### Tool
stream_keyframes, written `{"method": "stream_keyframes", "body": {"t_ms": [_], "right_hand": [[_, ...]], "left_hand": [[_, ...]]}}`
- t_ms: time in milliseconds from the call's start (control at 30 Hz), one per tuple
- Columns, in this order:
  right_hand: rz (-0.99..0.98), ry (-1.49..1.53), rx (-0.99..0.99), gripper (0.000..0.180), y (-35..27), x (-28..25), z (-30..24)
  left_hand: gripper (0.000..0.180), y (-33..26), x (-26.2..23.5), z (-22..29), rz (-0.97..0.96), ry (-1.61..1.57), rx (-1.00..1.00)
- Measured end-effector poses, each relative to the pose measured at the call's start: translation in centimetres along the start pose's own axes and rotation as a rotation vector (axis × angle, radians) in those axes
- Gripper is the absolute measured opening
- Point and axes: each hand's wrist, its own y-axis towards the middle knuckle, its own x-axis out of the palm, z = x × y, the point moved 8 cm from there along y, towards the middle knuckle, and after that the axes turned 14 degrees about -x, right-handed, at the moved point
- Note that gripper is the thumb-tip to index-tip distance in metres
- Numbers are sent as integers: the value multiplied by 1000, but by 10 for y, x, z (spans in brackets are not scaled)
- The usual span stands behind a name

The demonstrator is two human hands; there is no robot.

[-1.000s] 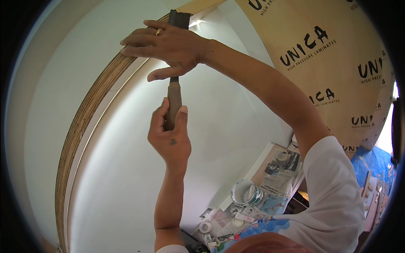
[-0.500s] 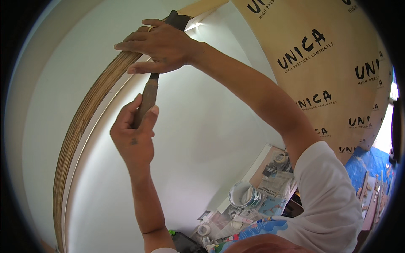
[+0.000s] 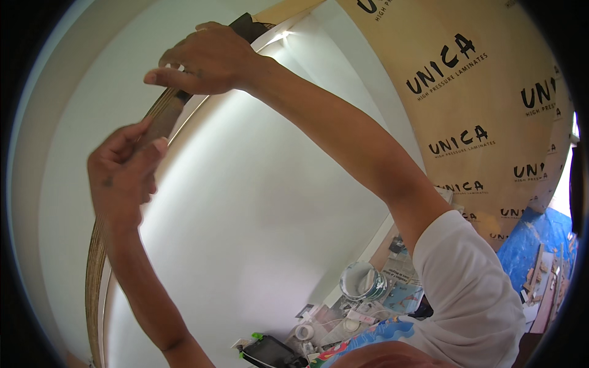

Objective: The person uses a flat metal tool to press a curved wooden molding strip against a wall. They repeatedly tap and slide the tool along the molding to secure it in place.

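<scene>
Since ½ s ago the L hand (image 3: 123, 168) has gone left and a bit up, swinging the handle of the flat file (image 3: 165, 118) over toward the curved ply strip (image 3: 94, 276); the R hand (image 3: 211, 58) has also slid left. File now slants more, running approx. along the strip's upper stretch, its dark far end poking out past the R hand.

L grip: closed round the handle, thumb on the near side. R hand lies over the blade, thumb stuck out left; can't tell if its fingers wrap the steel, as the hand hides most of it.

Lower R: tub (image 3: 377, 287) w/ stuff inside, next to newspaper (image 3: 399, 270); white tape roll (image 3: 310, 334) nearby, plus a black device (image 3: 270, 352) w/ green corners. Upper R: tan printed sheet (image 3: 460, 110), w/ blue sheeting (image 3: 527, 236) below.
</scene>
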Motion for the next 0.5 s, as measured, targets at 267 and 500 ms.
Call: {"method": "stream_keyframes", "body": {"t_ms": [267, 500], "right_hand": [[52, -126, 196, 67, 25, 8, 15], [78, -241, 123, 72, 12, 14, -2]], "left_hand": [[57, 74, -39, 28, -129, 204, 129], [50, 71, -29, 18, -196, 156, 47]]}}
